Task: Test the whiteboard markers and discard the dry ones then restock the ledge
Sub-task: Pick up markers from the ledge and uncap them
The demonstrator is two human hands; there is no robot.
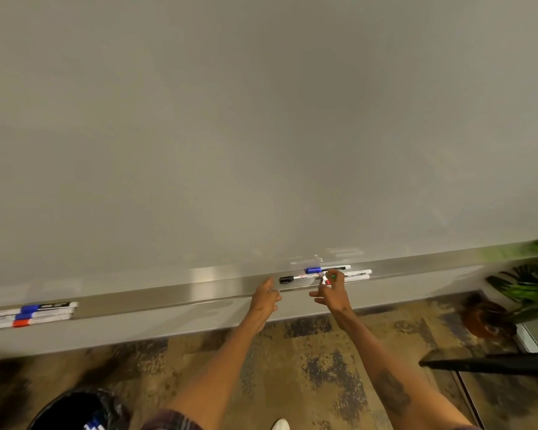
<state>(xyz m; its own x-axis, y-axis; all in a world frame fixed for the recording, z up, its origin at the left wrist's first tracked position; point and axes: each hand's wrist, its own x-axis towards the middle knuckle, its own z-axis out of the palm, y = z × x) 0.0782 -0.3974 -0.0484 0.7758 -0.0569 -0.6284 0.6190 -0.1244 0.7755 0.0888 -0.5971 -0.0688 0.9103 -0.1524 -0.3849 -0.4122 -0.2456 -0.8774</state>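
A blank whiteboard (261,119) fills the upper view, with a metal ledge (168,294) along its foot. Near the ledge's middle lies a cluster of markers (354,273), among them a black-capped one (288,279) and a blue-capped one (313,270). My right hand (331,290) reaches into this cluster and pinches a marker with red and green on it. My left hand (266,294) hovers at the ledge's front lip, fingers loosely bent, holding nothing. Three more markers (28,313) with blue and red caps lie at the ledge's far left.
A bin with a black liner (75,411) stands on the patterned carpet at the lower left, with blue-and-white markers inside. A potted plant (510,302) sits at the right. A dark bar (494,363) juts in from the right edge.
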